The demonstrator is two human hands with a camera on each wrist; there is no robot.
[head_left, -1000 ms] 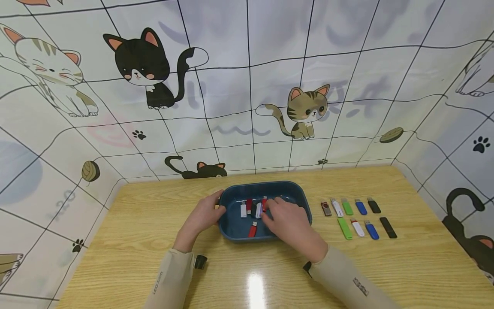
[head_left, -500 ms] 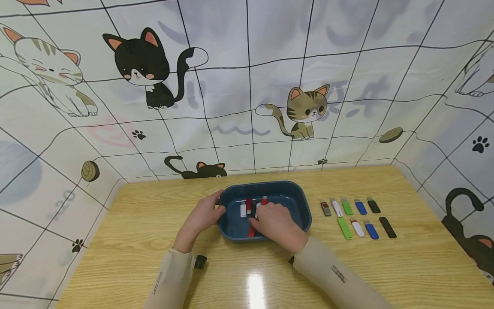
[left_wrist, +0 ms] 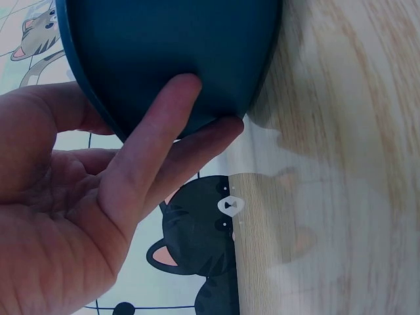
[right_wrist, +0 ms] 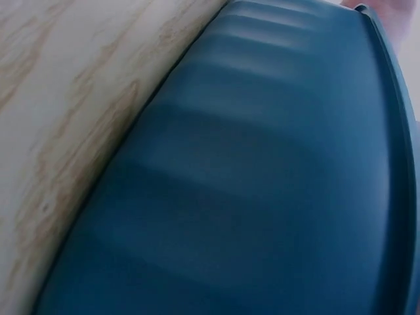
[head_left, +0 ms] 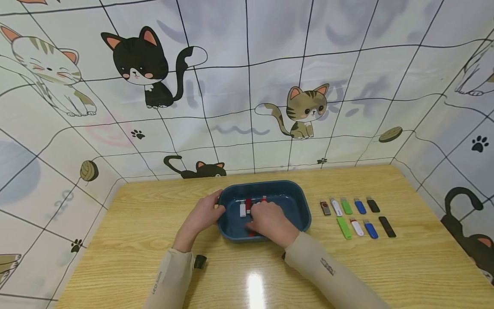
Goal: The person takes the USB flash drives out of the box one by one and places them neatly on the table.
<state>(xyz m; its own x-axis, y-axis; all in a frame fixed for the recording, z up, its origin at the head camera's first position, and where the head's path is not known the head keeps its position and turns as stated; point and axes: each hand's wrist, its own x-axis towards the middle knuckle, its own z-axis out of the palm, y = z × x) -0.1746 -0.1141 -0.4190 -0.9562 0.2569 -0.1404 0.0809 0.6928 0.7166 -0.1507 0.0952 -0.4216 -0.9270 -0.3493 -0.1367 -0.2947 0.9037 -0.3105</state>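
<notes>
A dark blue plastic tub [head_left: 297, 212] stands on the table. My left hand [head_left: 202, 213] holds its left end; in the left wrist view, fingers [left_wrist: 154, 134] lie along the outer wall of the tub [left_wrist: 190, 39]. My right hand [head_left: 272, 221] reaches down inside the tub, knuckles up, its fingertips hidden. Left of it lie a white USB stick [head_left: 242, 209] and a dark red USB stick [head_left: 248, 205]. One red USB stick [head_left: 264, 198] peeks out behind the knuckles, another red USB stick [head_left: 252, 234] below the thumb. The right wrist view shows only the tub's outer wall [right_wrist: 230, 164].
Right of the tub, USB sticks lie in two rows, among them a brown-and-silver one [head_left: 325, 208], a long green one [head_left: 344, 228], a blue one [head_left: 371, 229] and a black one [head_left: 387, 226]. A cat-patterned wall covering [head_left: 231, 98] rises behind the wooden table [head_left: 154, 223].
My right hand has moved left inside the tub, from the red stick at the back to over the black and white sticks, which it now covers. The left hand stays on the tub's end.
</notes>
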